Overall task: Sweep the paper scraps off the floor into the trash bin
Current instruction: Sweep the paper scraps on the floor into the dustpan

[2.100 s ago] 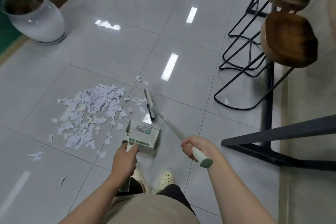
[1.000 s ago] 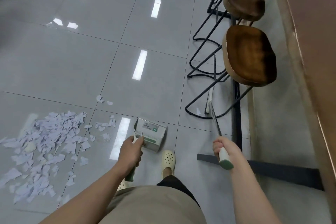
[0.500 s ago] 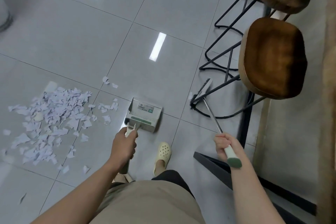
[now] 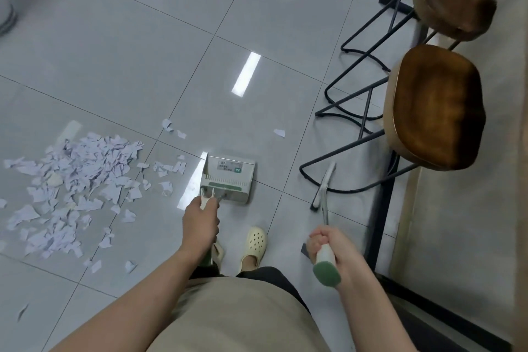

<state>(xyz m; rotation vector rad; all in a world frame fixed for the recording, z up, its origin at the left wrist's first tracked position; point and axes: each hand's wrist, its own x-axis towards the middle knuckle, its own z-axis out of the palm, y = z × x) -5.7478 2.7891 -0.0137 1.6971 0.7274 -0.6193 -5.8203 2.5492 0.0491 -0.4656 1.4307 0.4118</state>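
- The floor (image 4: 114, 46) fills most of the frame: glossy grey tiles with bright strips of ceiling light reflected on them.
- Two stools (image 4: 434, 106) with brown seats on thin black wire frames stand along the right edge, one above the other in the frame, next to a pale wall.
- The scraps (image 4: 74, 188) lie in a broad, loose heap at middle left, pale lilac-white bits piled on one another, with strays trailing right toward the dustpan and a few more below the heap.
- One lone piece (image 4: 279, 132) sits apart near the centre, above the dustpan and left of the stool legs (two more small ones lie on a tile seam further left).
- The dustpan (image 4: 228, 178) rests on the tiles at centre, just right of the heap's edge; it is white with a green band and a printed label.
- The broom (image 4: 323, 188) is at centre right, its head down on the floor touching the lowest wire loop of the nearer stool, its thin shaft running down toward the lower right.
- The right hand (image 4: 331, 243) is clenched round the broom's white grip, just above the green end cap.
- The left hand (image 4: 200, 223) is wrapped round the dustpan's handle, directly below the pan.
- A cream clog (image 4: 254, 246) shows between the two hands.
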